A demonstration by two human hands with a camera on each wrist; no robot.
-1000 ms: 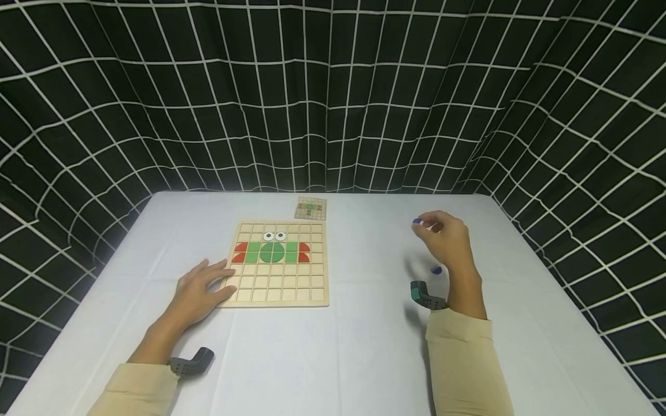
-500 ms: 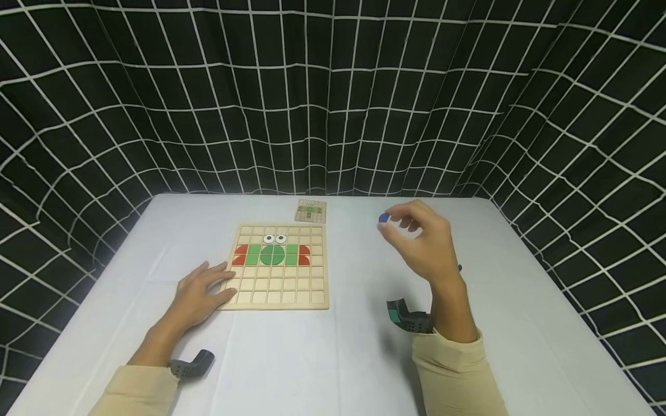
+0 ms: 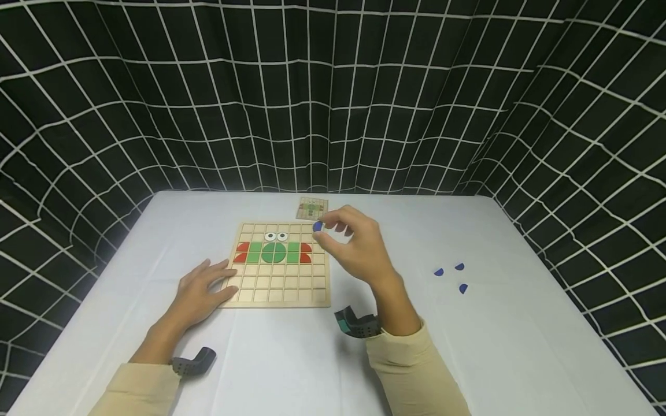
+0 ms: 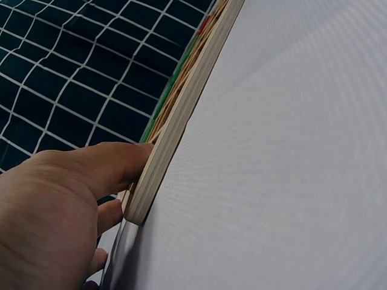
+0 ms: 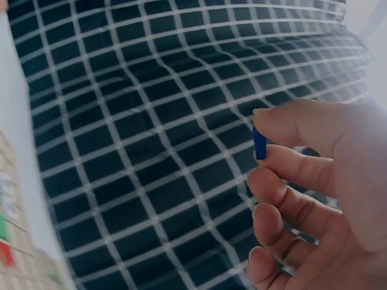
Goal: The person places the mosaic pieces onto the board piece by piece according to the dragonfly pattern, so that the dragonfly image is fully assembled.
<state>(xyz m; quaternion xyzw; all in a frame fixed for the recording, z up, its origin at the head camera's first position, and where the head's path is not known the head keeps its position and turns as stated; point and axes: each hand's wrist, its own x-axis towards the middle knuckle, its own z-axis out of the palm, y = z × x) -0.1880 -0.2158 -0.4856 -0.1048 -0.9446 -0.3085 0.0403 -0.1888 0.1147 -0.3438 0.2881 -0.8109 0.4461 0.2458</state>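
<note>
My right hand [image 3: 359,245] pinches a small blue tile [image 3: 318,226] with a curved edge between thumb and index finger, in the air over the board's upper right corner. The right wrist view shows the blue tile [image 5: 259,143] edge-on, with the other fingers loosely bent. My left hand [image 3: 200,292] rests on the left edge of the square wooden grid board [image 3: 283,296], its thumb lying over the lower left corner. On the board, red curved tiles [image 3: 241,252], green tiles [image 3: 273,252] and two eye tiles [image 3: 276,237] form a figure.
A small picture card [image 3: 312,208] with a similar figure lies behind the board. To the right on the white tablecloth [image 3: 494,346] lie three more blue tiles [image 3: 439,272]. Black curtain with a white grid [image 3: 333,104] encloses the back and sides.
My right hand has carried the blue tile left from the right side of the table to the board, uncovering the other blue tiles. My left hand has stayed in place.
</note>
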